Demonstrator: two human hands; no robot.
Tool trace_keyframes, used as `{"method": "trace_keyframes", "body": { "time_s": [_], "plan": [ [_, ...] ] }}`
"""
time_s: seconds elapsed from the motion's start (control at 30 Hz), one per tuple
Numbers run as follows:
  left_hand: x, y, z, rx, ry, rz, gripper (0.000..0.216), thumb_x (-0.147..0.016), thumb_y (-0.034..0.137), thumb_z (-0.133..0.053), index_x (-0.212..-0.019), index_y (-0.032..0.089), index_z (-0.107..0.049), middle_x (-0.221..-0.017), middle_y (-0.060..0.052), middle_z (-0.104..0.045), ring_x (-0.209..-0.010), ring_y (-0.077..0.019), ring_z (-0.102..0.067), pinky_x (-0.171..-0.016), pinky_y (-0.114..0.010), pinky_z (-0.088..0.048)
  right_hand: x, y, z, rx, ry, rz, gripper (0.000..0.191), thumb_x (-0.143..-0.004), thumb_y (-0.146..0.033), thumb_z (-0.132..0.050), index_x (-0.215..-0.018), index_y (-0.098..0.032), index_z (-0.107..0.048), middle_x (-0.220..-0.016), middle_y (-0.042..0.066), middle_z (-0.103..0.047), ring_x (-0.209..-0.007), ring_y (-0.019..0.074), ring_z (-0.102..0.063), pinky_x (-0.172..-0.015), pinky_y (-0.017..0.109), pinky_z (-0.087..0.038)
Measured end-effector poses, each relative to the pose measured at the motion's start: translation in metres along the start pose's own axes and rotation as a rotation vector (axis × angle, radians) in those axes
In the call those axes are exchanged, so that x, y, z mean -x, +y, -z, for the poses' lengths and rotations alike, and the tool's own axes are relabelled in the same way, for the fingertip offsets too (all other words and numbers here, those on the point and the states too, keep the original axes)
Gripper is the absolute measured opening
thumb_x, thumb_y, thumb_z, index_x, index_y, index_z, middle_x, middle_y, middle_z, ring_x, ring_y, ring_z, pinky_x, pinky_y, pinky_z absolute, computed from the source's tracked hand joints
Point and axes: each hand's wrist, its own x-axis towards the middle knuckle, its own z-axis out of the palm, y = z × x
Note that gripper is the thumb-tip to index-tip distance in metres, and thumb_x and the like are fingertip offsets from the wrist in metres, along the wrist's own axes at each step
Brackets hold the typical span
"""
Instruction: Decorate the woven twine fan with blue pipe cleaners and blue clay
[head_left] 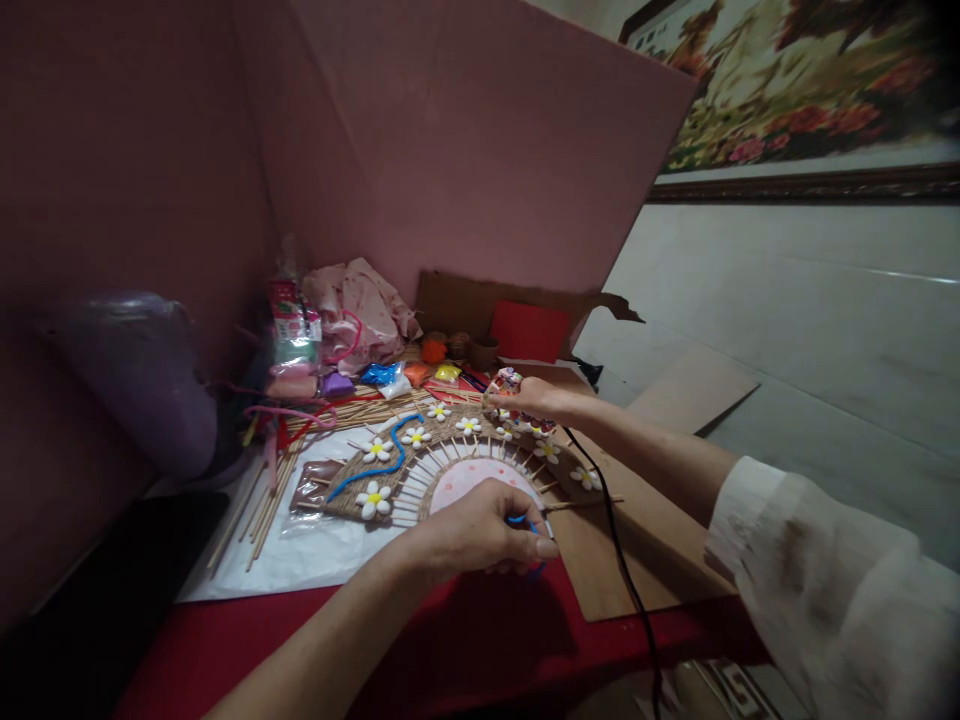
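Observation:
A fan-shaped craft piece of wooden sticks wrapped in brown twine [491, 432] lies on the table, with white flowers [373, 500] with yellow centres on it. A wavy blue pipe cleaner [390, 462] runs across its left side. In front of the pink dotted half-circle [472, 478], my left hand [487, 530] pinches another blue pipe cleaner [537, 570], mostly hidden by the fingers. My right hand [541, 398] is closed around a colourful patterned glue gun [505, 380] above the fan's upper right; a black cord [616, 540] trails from it. Its nozzle cannot be made out.
Loose wooden sticks [262, 515] lie on a white sheet [217, 575] at left. Behind the fan are bags of coloured clay [381, 374], a red card [529, 332] and crumpled pink cloth [360, 305]. Brown board [637, 570] lies at right on the red tablecloth [465, 640].

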Motion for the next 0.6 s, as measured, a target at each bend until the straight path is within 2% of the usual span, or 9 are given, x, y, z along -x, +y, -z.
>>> {"method": "trace_keyframes", "body": {
  "time_s": [0.4, 0.6],
  "plan": [
    [0.001, 0.002, -0.001, -0.006, 0.008, -0.002, 0.039, -0.064, 0.051, -0.068, -0.070, 0.014, -0.057, -0.051, 0.005, -0.051, -0.042, -0.0050, -0.039, -0.043, -0.020, -0.029, 0.008, -0.005, 0.003, -0.003, 0.000, -0.048, 0.057, -0.065, -0.072, -0.057, -0.055, -0.016, -0.054, -0.048, 0.000, -0.049, -0.039, 0.0087, -0.041, -0.037, 0.022, -0.035],
    [0.002, 0.003, -0.001, -0.013, 0.011, -0.003, 0.037, -0.065, 0.050, -0.068, -0.070, 0.015, -0.057, -0.051, 0.005, -0.051, -0.041, -0.0049, -0.038, -0.042, -0.020, -0.028, 0.012, -0.004, 0.003, 0.019, -0.017, -0.010, 0.059, -0.067, -0.073, -0.053, -0.053, -0.016, -0.054, -0.047, 0.000, -0.048, -0.037, 0.0087, -0.041, -0.037, 0.022, -0.034]
  ]
}}
